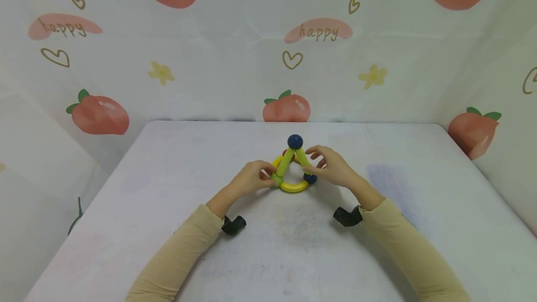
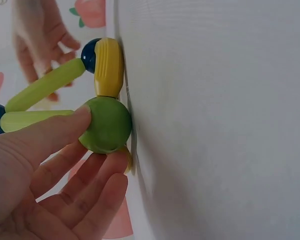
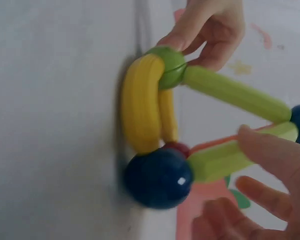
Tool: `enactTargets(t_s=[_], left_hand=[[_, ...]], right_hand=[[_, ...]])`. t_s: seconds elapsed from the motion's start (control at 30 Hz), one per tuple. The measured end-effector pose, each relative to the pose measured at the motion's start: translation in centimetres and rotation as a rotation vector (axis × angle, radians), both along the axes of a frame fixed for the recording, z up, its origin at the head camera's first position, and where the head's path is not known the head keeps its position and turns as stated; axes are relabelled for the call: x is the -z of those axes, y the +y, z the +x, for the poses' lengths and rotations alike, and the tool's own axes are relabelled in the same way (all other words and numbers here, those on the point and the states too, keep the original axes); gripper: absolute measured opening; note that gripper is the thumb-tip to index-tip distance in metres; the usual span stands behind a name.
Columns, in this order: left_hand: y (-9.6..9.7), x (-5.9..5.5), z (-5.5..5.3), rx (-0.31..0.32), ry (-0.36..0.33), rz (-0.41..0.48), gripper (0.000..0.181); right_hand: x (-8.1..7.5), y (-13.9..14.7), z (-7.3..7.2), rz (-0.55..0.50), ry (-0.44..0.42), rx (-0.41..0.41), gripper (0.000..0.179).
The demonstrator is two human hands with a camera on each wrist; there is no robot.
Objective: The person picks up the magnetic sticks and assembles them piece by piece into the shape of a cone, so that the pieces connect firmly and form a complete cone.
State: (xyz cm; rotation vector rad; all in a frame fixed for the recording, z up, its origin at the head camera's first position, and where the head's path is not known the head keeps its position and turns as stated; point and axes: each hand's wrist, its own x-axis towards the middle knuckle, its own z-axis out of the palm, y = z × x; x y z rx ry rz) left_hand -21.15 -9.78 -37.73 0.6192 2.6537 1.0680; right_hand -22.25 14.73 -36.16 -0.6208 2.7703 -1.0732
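Observation:
A small pyramid of magnetic rods and balls stands on the table. Its base has curved yellow rods (image 1: 293, 187), a green ball (image 2: 107, 125), a dark blue ball (image 3: 159, 177) and a partly hidden red ball (image 3: 177, 148). Two light green rods (image 1: 286, 162) lean up to another dark blue ball (image 1: 295, 141) at the top. My left hand (image 1: 251, 178) pinches the green ball, thumb on one side and fingertips on the other. Beside the right green rod is my right hand (image 1: 333, 167), fingers loosely spread; whether its thumb touches the rod, I cannot tell.
The white table (image 1: 168, 227) ends at a patterned curtain (image 1: 235, 59) behind the pyramid. Black devices (image 1: 348, 216) sit under both wrists, close above the tabletop.

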Motion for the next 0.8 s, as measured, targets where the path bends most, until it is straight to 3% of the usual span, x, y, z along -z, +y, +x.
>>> enactTargets(t_s=[0.2,0.47,0.8], left_hand=[[-0.1,-0.1,-0.2,-0.024,-0.018,0.001,0.034],[-0.3,0.3,-0.6,-0.061,-0.047,0.002,0.033],[-0.3,0.2,-0.6,-0.052,-0.039,0.005,0.033]], right_hand=[[1.3,0.7,0.1,0.090,-0.043,-0.100,0.036],[1.2,0.7,0.4,0.089,-0.025,-0.092,0.033],[1.4,0.6,0.2,0.092,-0.013,-0.082,0.034]])
